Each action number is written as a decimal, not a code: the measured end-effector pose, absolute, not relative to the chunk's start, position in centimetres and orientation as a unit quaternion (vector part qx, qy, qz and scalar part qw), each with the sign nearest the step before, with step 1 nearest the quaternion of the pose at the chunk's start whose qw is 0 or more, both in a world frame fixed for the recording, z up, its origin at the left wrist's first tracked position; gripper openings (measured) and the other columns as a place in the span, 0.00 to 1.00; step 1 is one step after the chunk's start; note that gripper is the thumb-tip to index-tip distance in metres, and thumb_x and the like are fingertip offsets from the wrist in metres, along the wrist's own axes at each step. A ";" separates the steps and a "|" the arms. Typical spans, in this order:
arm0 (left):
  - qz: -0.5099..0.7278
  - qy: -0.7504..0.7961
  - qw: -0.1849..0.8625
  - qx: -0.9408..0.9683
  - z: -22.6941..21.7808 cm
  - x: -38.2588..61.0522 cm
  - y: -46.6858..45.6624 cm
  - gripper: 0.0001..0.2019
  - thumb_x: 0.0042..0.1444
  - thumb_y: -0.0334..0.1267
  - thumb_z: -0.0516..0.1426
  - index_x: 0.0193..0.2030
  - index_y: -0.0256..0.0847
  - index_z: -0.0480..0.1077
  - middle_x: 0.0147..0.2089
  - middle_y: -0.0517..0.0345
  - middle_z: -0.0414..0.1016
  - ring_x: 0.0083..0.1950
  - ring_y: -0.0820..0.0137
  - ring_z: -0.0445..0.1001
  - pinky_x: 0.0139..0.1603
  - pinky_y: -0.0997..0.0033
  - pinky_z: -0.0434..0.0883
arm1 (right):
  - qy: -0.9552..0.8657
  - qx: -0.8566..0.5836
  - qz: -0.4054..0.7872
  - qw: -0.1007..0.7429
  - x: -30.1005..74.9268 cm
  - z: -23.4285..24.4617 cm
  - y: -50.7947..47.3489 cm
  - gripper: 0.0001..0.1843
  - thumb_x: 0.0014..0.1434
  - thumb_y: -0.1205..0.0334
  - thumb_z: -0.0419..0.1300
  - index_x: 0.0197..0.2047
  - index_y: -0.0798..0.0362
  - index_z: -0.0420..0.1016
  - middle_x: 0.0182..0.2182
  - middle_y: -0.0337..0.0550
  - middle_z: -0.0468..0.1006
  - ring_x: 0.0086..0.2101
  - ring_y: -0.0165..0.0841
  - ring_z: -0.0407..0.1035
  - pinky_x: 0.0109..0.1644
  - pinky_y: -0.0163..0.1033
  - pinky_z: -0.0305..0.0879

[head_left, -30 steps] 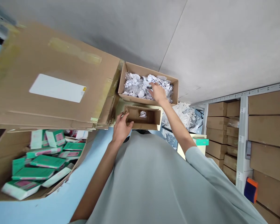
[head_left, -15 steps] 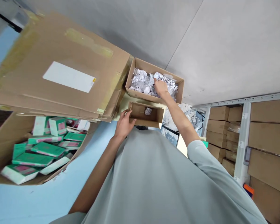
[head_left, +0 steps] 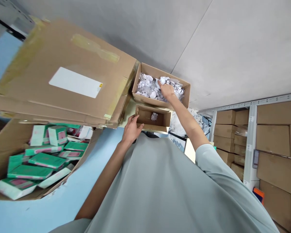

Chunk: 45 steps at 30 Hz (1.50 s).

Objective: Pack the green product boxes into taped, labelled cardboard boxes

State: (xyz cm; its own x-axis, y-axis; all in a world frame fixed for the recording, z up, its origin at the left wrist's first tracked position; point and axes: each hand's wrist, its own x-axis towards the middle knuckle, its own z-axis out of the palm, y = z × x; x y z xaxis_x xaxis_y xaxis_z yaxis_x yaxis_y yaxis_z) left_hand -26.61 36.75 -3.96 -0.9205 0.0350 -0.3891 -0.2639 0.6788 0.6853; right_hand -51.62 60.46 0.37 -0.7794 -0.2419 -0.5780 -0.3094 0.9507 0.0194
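Note:
My left hand (head_left: 131, 130) grips the left end of a small open cardboard box (head_left: 160, 126), which has one crumpled white paper ball (head_left: 154, 116) inside. My right hand (head_left: 167, 90) reaches into a larger open carton (head_left: 145, 69) behind it, fingers closed into a heap of crumpled white paper (head_left: 147, 87). What the fingers hold is buried in the heap.
A big carton with a white label (head_left: 75, 82) lies at the left, over an open box of green and pink packets (head_left: 38, 160). Metal shelving (head_left: 251, 142) with stacked brown cartons (head_left: 274, 142) stands at the right. More crumpled paper (head_left: 194, 118) lies beside the small box.
My right hand has pushed slightly deeper into the paper heap and closed. The view has shifted a little; my left hand keeps its hold on the small box.

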 end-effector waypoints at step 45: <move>0.426 0.870 0.247 -0.001 -3.3 -27.5 36.6 0.28 0.67 0.38 0.60 0.74 0.41 0.72 0.75 0.41 0.77 0.77 0.51 0.76 0.79 0.47 0.73 | 0.897 0.335 -0.165 0.237 -20.4 3.4 63.1 0.14 0.79 0.53 0.60 0.43 0.50 0.80 0.38 0.49 0.88 0.40 0.42 0.82 0.40 0.38 0.60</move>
State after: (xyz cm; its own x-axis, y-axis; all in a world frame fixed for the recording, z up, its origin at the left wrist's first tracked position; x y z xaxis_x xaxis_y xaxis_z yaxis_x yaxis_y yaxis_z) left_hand -27.51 36.60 -3.35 -0.8780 0.2090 -0.4306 -0.2116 0.6375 0.7408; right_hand -20.39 63.07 3.42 -0.6638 0.5224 -0.5352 0.6783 0.7219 -0.1367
